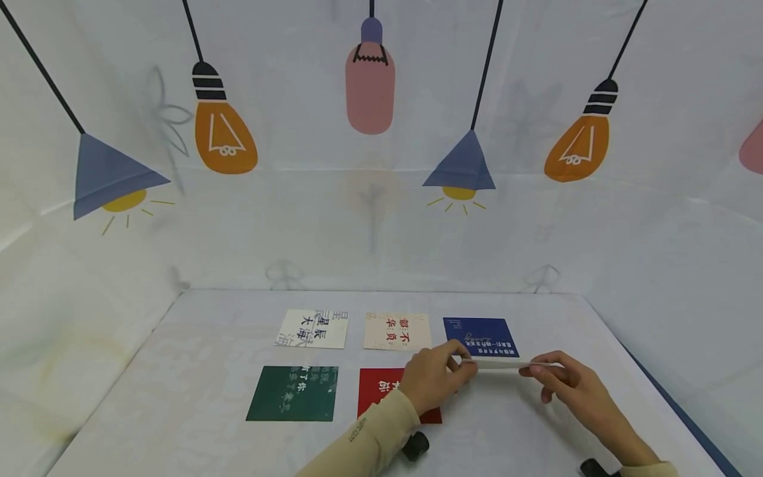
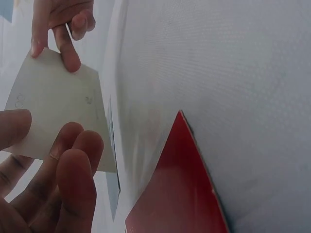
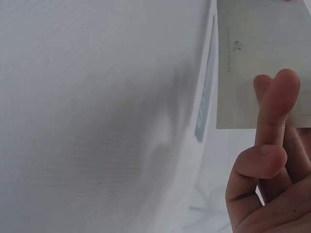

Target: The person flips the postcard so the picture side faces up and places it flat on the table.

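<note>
Both hands hold one postcard (image 1: 499,363) between them, seen nearly edge-on from above, just in front of the dark blue card (image 1: 481,336). My left hand (image 1: 432,377) pinches its left end, and my right hand (image 1: 566,387) grips its right end. The left wrist view shows the postcard's pale side (image 2: 58,92) with small faint print, and the right wrist view shows the same pale face (image 3: 243,92). Beneath my left hand lies a red card (image 1: 381,384), partly covered by the hand and sleeve.
On the white table (image 1: 197,371) lie a white card with dark lettering (image 1: 312,329), a cream card with red lettering (image 1: 397,331) and a green card (image 1: 292,394). Behind the table hangs a pale cloth (image 1: 310,225) printed with lamps.
</note>
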Demonstrator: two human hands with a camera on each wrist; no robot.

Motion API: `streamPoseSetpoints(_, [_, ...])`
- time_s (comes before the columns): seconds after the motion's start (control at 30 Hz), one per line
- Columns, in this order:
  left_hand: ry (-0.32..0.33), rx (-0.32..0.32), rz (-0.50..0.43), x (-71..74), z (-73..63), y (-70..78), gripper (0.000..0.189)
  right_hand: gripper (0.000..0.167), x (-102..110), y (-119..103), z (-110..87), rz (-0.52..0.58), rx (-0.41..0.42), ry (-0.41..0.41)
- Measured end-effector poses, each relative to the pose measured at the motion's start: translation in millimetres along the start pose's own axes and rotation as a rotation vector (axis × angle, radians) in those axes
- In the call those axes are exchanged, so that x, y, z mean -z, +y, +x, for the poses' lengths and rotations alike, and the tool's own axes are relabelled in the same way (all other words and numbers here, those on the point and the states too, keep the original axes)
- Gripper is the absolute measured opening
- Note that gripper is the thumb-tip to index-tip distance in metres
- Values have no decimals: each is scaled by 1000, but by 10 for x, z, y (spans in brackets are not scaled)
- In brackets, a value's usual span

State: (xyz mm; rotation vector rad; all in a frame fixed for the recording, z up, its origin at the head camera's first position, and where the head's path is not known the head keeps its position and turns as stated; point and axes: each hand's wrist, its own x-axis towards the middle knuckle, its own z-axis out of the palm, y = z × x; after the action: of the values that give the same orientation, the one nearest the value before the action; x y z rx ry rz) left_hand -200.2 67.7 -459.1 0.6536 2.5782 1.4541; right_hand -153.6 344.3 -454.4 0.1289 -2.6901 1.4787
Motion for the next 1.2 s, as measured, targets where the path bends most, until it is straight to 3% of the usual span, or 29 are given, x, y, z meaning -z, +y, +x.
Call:
streamPoseSetpoints(0.3, [5, 0, 45, 18, -68, 19, 23, 44, -7, -52, -26, -120, -144, -2])
streamPoseSetpoints(0.53, [-7, -14, 98, 20, -135, 15, 35, 37, 7, -18, -98, -143, -22, -13])
streamPoseSetpoints(0.7, [-2, -12, 137, -17, -169, 8, 39, 37, 4, -14, -126, -199, 20, -10])
streamPoseSetpoints(1.2, [37, -51, 229, -103, -184, 51, 36, 55, -22, 7, -210, -359, -29, 2])
